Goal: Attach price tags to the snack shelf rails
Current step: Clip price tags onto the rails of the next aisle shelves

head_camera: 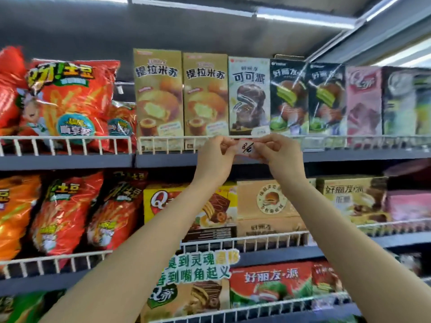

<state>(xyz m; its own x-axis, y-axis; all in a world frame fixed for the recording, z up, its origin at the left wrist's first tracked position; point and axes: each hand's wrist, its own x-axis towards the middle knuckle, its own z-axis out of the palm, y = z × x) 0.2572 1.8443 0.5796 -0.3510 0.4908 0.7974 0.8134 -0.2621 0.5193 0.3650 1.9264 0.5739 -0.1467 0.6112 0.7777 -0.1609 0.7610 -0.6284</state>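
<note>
A small white price tag (246, 148) with handwritten black figures is held up against the top shelf's white wire rail (172, 139), just below a cocoa pie box (249, 96). My left hand (215, 157) pinches the tag's left end and my right hand (277, 152) pinches its right end. Both arms reach up from the bottom of the view. The tag sits level with the grey shelf edge (163, 160). Whether it is fixed to the rail cannot be told.
The top shelf holds red chip bags (70, 101) at left and upright snack boxes (158, 94) across the middle and right. The lower shelves carry more chip bags (63, 213) and pie boxes (268, 206) behind wire rails (268, 238). A green-lettered sign (198, 266) hangs below.
</note>
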